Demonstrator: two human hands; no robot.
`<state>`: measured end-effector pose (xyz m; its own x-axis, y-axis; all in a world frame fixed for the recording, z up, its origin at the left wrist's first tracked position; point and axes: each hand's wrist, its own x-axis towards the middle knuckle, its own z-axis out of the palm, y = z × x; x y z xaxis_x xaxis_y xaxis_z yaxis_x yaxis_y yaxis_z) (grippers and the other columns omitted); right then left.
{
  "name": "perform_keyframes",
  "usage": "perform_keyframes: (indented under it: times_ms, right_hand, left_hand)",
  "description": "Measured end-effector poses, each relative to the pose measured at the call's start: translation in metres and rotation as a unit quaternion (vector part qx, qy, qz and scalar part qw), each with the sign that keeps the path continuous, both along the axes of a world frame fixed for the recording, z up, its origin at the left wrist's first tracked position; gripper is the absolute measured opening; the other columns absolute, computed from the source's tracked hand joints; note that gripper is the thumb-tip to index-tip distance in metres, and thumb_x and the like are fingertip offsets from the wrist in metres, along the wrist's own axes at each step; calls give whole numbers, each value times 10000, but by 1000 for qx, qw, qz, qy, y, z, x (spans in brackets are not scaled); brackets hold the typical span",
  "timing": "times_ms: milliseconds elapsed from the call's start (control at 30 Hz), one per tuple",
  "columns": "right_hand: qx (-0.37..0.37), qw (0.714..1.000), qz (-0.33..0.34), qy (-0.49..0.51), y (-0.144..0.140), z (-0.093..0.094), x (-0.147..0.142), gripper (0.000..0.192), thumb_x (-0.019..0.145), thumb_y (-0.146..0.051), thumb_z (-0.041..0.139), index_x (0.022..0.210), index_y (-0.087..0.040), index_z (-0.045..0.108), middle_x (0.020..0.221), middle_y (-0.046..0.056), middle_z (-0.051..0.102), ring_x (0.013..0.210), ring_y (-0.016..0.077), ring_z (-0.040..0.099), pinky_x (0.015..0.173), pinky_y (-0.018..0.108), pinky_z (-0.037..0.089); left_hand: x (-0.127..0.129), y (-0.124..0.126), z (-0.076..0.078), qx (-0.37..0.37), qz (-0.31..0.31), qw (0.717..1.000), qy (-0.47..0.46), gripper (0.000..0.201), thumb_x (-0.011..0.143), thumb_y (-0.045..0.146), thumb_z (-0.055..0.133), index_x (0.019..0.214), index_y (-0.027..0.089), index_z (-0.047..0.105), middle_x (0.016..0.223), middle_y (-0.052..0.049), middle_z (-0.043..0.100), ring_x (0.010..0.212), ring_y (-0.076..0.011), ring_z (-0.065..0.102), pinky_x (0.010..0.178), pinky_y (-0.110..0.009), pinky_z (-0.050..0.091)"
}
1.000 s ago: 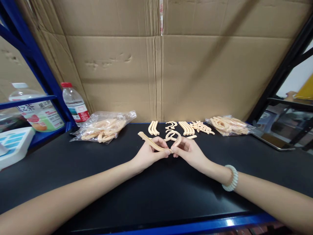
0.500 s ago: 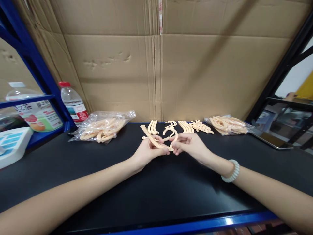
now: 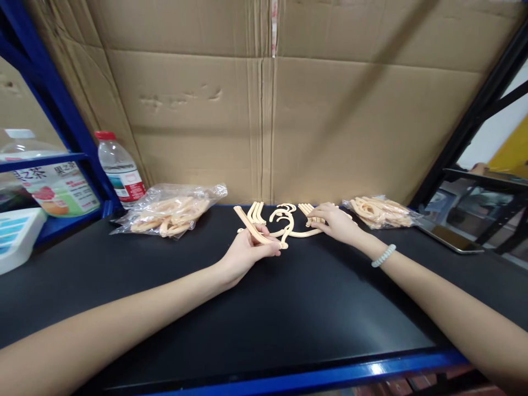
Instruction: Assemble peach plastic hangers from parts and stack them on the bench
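The beige arm piece [image 3: 252,226] is in the left hand [image 3: 247,250], pinched between thumb and curled fingers and slanting up and away over them. At its near end, just past the fingertips, it meets a hook piece [image 3: 292,221] whose curve rises to the right of that hand. Only the left hand supports this pair, so a loose joint or slack pinch could let the hook piece swing or drop. The right hand [image 3: 332,220] is half curled over a row of slats [image 3: 304,209]; its fingertips are partly hidden, so I cannot tell whether it has hold of one. A careless drag there might scatter the row. Just nearer than the right hand, towards the left one, lies a curved bar [image 3: 305,234], which a low sleeveless forearm could nudge. Beyond the left hand are more slats [image 3: 258,212]; farther to its left, a clear bag of parts [image 3: 173,212].
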<state>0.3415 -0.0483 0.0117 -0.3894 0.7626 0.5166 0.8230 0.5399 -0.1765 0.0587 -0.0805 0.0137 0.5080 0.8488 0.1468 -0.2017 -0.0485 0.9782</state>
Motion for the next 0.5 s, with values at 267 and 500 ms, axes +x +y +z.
perform_keyframes:
  times_ms: [267, 500]
  right_hand:
    - [-26, 999, 19, 44, 20, -6, -5, 103, 787, -191, 633, 765, -222, 728, 952, 69, 686, 973, 253, 595, 907, 430, 445]
    - [-43, 937, 2, 347, -17, 19, -20, 207, 870, -374, 560, 925, -192, 643, 716, 28, 643, 618, 162, 593, 624, 329, 486]
  left_hand:
    - [1, 0, 0, 2, 5, 1000, 5, 357, 671, 172, 779, 831, 177, 459, 742, 10, 673, 718, -125, 649, 751, -280, 493]
    - [1, 0, 0, -2, 7, 1000, -1, 347, 689, 149, 769, 828, 173, 451, 736, 15, 673, 699, -105, 647, 733, -249, 493]
